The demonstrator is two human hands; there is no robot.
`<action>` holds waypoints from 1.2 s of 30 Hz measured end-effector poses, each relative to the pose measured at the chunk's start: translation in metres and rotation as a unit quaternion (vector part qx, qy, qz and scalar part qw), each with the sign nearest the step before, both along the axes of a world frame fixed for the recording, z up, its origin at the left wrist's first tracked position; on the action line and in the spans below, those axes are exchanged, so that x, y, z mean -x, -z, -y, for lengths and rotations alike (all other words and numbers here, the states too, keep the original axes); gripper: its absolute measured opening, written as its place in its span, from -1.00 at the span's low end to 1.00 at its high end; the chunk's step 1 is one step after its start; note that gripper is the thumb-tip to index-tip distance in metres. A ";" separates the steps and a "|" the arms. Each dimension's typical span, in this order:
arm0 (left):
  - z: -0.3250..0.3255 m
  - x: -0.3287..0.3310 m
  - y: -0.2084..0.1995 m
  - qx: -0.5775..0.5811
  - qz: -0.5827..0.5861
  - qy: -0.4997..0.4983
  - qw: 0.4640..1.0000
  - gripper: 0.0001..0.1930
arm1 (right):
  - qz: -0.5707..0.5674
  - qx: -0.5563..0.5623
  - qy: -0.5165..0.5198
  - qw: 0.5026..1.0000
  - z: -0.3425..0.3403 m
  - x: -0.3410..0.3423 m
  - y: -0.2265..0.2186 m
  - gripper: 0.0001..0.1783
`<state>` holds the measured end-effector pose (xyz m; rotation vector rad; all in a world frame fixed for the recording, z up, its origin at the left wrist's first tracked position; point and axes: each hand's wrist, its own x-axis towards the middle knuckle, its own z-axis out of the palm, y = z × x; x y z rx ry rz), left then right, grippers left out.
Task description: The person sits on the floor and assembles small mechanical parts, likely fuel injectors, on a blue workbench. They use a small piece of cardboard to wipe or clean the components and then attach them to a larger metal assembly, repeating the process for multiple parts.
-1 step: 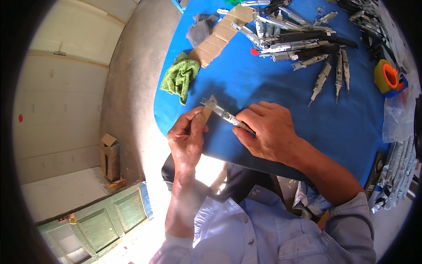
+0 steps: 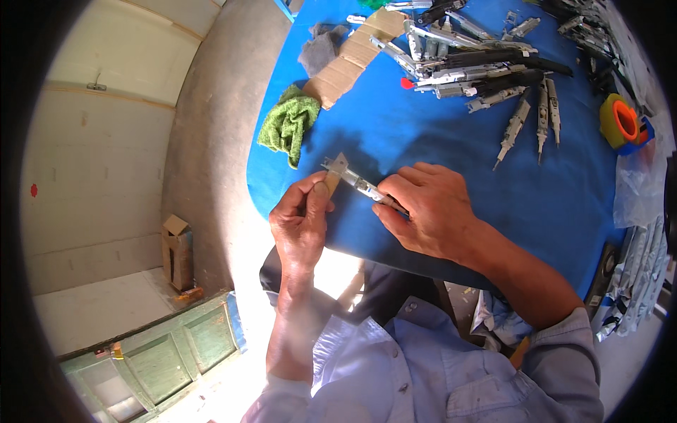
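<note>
Between the thumb and fingers of my left hand [image 2: 300, 218] is a small tan flat piece [image 2: 332, 180], pressed against the wider end of a slim silver mechanism [image 2: 361, 185]. Its exact kind is not clear. My right hand [image 2: 434, 208] grips the other end of that mechanism, thumb below and fingers above, hiding its tip. The mechanism slants down to the right between both hands, just over the near part of the blue-covered table [image 2: 437, 144].
Beyond my hands lies a pile of similar silver and black mechanisms [image 2: 486, 67]. A green cloth [image 2: 290, 120], a cardboard strip [image 2: 356, 60] and a grey rag [image 2: 323, 49] lie at the left. On the right stands an orange-and-yellow ring-shaped object [image 2: 623, 120] beside a clear plastic bag [image 2: 637, 187].
</note>
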<state>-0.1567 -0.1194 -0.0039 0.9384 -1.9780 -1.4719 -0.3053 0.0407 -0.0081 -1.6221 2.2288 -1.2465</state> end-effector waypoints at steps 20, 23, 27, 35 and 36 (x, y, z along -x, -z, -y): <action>-0.005 -0.005 -0.003 0.002 0.006 0.026 1.000 -0.81 | -0.025 0.052 0.016 0.998 -0.001 0.001 0.010 -0.80; -0.004 -0.004 0.001 -0.009 -0.008 0.011 1.000 -0.81 | -0.026 0.053 0.019 0.998 -0.001 0.001 0.010 -0.80; -0.005 -0.005 -0.002 -0.020 0.009 0.024 0.999 -0.81 | -0.026 0.051 0.021 0.998 -0.001 0.001 0.009 -0.80; -0.004 -0.004 -0.001 -0.008 -0.003 0.029 1.000 -0.82 | -0.027 0.060 0.025 0.998 -0.001 0.001 0.009 -0.81; -0.003 -0.005 -0.002 -0.015 0.004 0.033 0.999 -0.82 | -0.026 0.061 0.025 0.997 0.000 0.000 0.009 -0.81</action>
